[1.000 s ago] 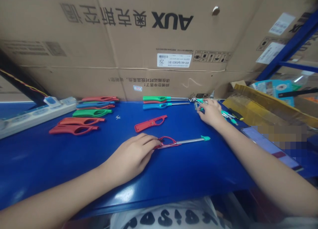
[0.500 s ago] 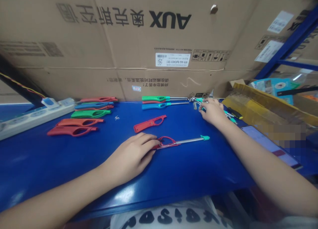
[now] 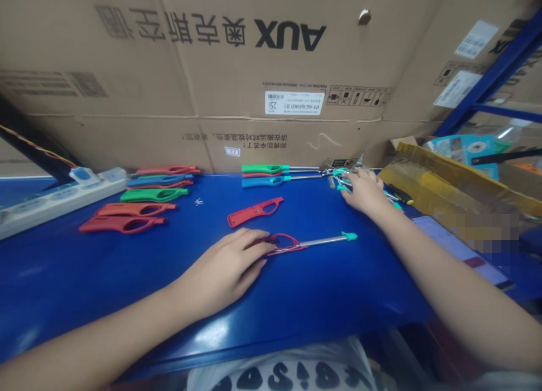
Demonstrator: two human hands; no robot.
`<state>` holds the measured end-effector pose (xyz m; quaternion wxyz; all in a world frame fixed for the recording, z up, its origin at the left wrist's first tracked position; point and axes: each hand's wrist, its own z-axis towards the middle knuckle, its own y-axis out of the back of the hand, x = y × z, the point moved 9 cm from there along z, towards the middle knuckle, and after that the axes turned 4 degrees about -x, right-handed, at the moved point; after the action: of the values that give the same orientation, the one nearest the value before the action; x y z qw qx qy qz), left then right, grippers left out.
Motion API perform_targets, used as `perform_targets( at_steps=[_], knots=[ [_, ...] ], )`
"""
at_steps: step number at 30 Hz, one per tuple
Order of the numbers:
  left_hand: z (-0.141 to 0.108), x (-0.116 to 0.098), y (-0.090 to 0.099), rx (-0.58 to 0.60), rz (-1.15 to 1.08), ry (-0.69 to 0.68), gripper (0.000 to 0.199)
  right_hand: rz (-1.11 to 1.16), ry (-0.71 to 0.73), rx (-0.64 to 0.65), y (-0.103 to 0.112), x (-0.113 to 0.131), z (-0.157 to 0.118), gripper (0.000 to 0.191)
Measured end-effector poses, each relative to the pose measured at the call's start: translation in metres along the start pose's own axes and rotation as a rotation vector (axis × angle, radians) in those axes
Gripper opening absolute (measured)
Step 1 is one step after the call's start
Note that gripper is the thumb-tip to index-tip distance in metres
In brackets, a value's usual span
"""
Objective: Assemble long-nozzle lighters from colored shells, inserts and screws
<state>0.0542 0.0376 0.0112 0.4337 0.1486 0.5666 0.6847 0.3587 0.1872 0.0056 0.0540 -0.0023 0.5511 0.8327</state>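
Observation:
My left hand (image 3: 231, 266) is closed over the handle end of a red lighter (image 3: 285, 243), which lies on the blue table with its metal tube and green tip pointing right. Just above that hand rests a separate red handle shell (image 3: 255, 211). At the back right, my right hand (image 3: 365, 192) reaches into a pile of small metal and green parts (image 3: 340, 176); its fingertips are among them, and whether they grip one is hidden. Left of the pile lie assembled lighters, a blue one (image 3: 266, 181) nearest.
Several coloured handle shells (image 3: 127, 223) lie at the left beside a white power strip (image 3: 63, 199). A few tiny pins (image 3: 199, 201) sit near them. On the right are a phone (image 3: 461, 250), a screwdriver (image 3: 401, 194) and a taped carton (image 3: 457, 182). Cardboard (image 3: 220, 86) stands behind.
My right hand has shifted slightly among the parts, and more green pieces show beside its fingers. My left hand stays on the red lighter.

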Motion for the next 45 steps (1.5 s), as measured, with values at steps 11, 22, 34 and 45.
perform_targets(
  at_steps=[11, 22, 34, 45],
  knots=[
    [0.0, 0.001, -0.001, 0.006, 0.007, 0.0, 0.034, -0.008, -0.056, -0.003, -0.001, -0.008, 0.002, 0.023],
    [0.0, 0.001, -0.001, 0.006, 0.022, -0.031, 0.034, -0.013, -0.016, 0.014, 0.007, -0.001, -0.001, 0.021],
    [0.0, -0.005, 0.001, -0.014, 0.01, -0.052, 0.035, 0.157, 0.057, 0.095, 0.001, 0.01, 0.0, 0.01],
    [0.001, -0.005, 0.001, 0.004, -0.05, -0.048, 0.038, 0.53, 0.306, 0.222, 0.017, 0.085, -0.034, 0.022]
  ],
)
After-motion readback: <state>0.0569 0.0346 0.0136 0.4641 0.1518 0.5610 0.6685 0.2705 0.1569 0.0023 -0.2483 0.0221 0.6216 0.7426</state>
